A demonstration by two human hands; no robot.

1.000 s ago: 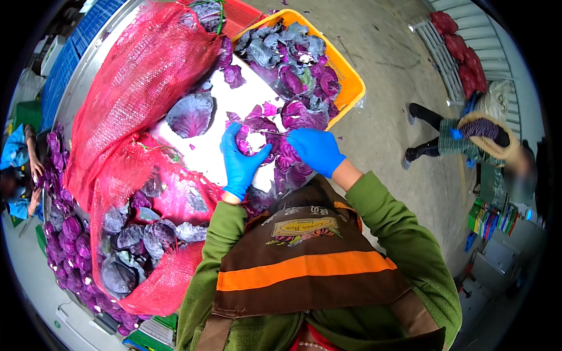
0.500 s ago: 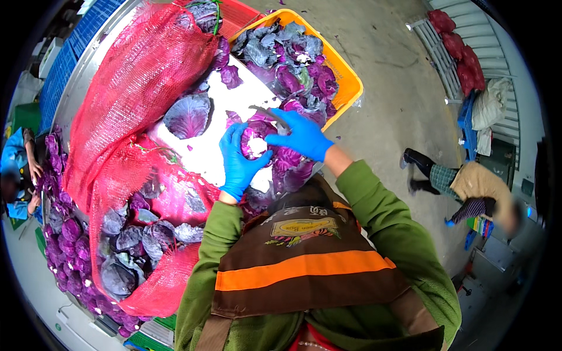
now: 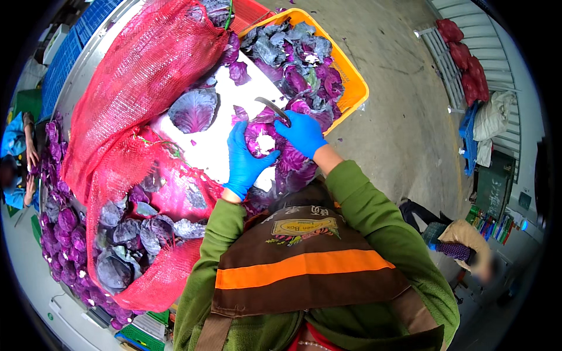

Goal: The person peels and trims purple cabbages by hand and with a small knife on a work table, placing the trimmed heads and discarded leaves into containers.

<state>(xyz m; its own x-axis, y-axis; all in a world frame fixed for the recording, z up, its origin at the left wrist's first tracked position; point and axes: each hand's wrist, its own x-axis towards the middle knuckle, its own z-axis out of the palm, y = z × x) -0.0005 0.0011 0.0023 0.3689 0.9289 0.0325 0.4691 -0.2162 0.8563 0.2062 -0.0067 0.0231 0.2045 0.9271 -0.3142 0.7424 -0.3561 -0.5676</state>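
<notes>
We cup the red cabbage (image 3: 260,142) in our left hand (image 3: 244,161), fingers wrapped around its left side, while our right hand (image 3: 302,133), just right of it, grips a knife (image 3: 273,109) above it.

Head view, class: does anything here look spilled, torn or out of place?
Loose purple leaves lie scattered on the white table beside the orange crate, outside it. One cabbage half sits apart from the red net sack. Nothing looks damaged.

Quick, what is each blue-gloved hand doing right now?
Left hand: fingers closed around a red cabbage.
Right hand: fingers closed on a knife.
</notes>
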